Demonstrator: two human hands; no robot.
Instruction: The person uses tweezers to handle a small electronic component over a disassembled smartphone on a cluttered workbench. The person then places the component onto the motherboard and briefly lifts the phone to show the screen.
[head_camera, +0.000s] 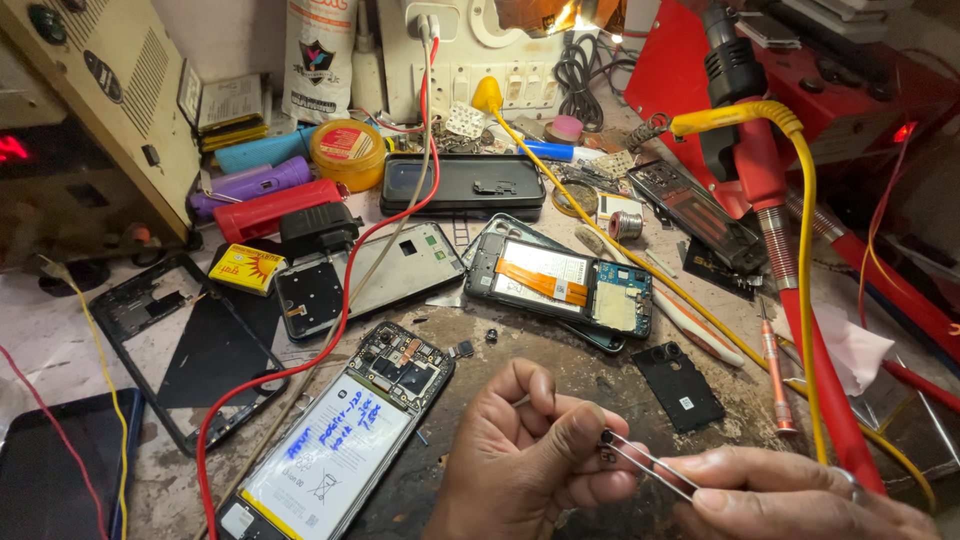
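A cluttered repair tabletop (520, 345) seen from above. At the far left lies a dark, empty phone frame (190, 350), set aside well away from the hands. A thin red wire (335, 330) loops across it and over the next item: an opened phone with its back removed (340, 440), white battery and circuit board facing up, lying just left of the hands so its insides are within easy reach. Further back rest a grey phone back shell (375, 275) and a second opened phone with an orange ribbon cable (560, 285).

Low in the middle, the person's left hand (525, 460) is curled, its fingers pinched closed around a tiny dark component (606, 440), held up off the tabletop near the camera, apparently for close work. The right hand (790, 495), at the lower right, grips slim metal tweezers (650, 465) whose tips meet that component at the left fingertips. To the right lie a small black camera cover plate (680, 385), a red-handled screwdriver (775, 375) and a yellow cable (800, 250).
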